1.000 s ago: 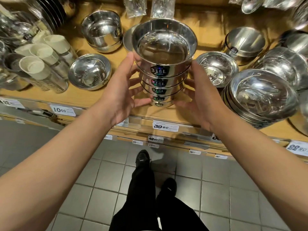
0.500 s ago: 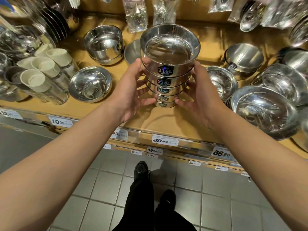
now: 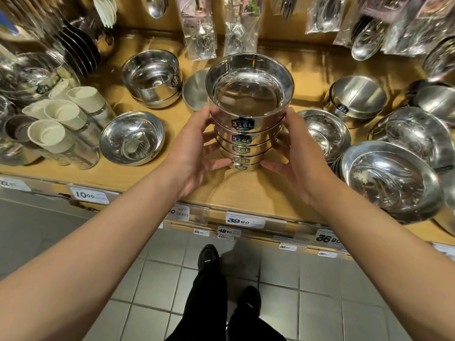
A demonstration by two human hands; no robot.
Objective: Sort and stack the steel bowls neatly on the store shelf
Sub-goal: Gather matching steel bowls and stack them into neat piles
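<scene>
A tall stack of several nested steel bowls [image 3: 248, 107] with "316L" stickers stands upright on the wooden shelf [image 3: 246, 190], near its middle. My left hand [image 3: 194, 148] holds the stack's left side, thumb curled under the lower bowls. My right hand [image 3: 293, 153] holds the right side, fingers curled round the stack. A single shallow bowl [image 3: 131, 141] lies to the left. A deeper two-bowl stack [image 3: 152, 78] stands behind it. Another shallow bowl [image 3: 322, 134] sits just right of my right hand.
Lidded glass jars [image 3: 61, 126] lie at the far left. Wide steel bowls [image 3: 389, 183] crowd the right side, with smaller lidded bowls [image 3: 357, 99] behind. Packaged cutlery [image 3: 199, 25] hangs at the back. Price tags [image 3: 243, 220] line the shelf's front edge.
Both hands have closed in on the stack and now grip its sides. The view has shifted so the shelf sits lower in the frame.
</scene>
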